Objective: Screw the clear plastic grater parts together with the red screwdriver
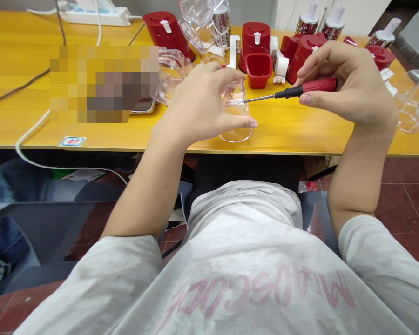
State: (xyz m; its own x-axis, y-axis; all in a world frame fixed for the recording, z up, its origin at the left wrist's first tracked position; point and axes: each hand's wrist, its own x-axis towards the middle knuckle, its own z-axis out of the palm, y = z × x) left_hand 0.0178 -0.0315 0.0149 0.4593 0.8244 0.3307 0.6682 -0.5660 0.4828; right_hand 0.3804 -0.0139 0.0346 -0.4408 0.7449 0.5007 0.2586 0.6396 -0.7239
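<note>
My left hand [204,104] is closed around a clear plastic housing [238,122], holding it just above the front edge of the yellow table [300,135]. My right hand [349,83] grips a screwdriver [300,90] with a red and black handle. Its metal shaft points left, and the tip rests against the clear housing near my left fingers.
Red plastic housings [256,42], a small red cup [259,70], white clips [281,65] and metal drums with white stems [307,21] crowd the back of the table. More clear housings lie at the right edge [415,100] and centre-left [171,70]. A white power strip [94,14] and cables sit far left.
</note>
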